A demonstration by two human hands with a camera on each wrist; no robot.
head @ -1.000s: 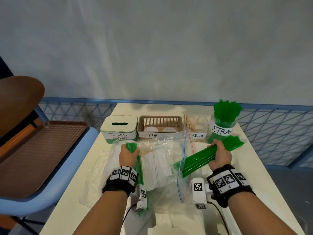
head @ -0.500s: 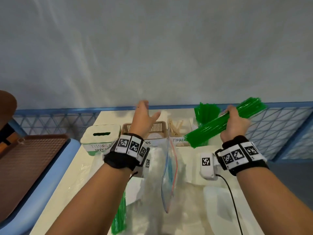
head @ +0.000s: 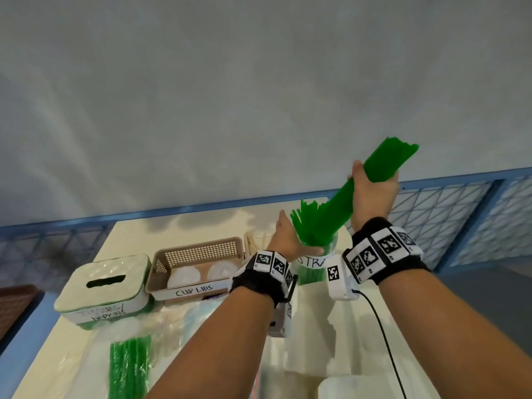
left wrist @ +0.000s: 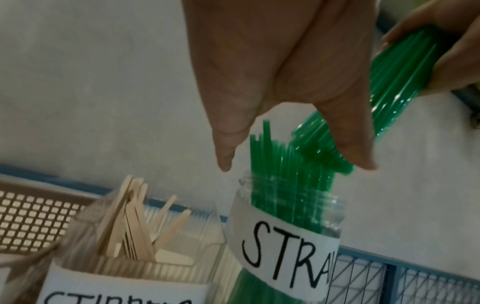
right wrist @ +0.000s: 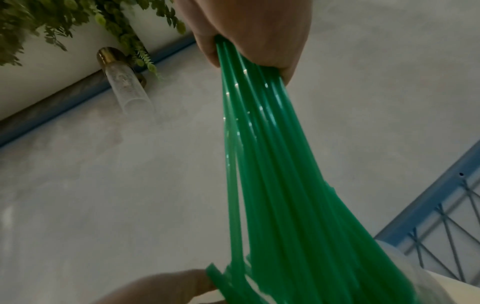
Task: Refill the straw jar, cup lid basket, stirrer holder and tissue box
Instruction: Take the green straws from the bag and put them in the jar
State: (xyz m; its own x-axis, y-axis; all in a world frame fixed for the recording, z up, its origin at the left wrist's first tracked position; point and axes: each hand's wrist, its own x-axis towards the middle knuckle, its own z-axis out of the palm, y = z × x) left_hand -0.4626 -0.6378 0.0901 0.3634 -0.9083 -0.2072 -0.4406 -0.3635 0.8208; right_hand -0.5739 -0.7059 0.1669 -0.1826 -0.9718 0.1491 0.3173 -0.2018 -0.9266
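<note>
Above the straw jar (head: 315, 262), right hand (head: 372, 194) grips straws (head: 377, 165); left hand (head: 288, 240) spread.

A: The straws (head: 339, 208) look like glossy green plastic; the straw jar (left wrist: 285, 209) is clear, smooth plastic with a matt paper label.

B: Left of the jar, the stirrers (left wrist: 135, 222) are pale, matt wood in a clear holder (left wrist: 197, 242). Beyond that, the basket (head: 198, 251) is tan perforated plastic.
</note>
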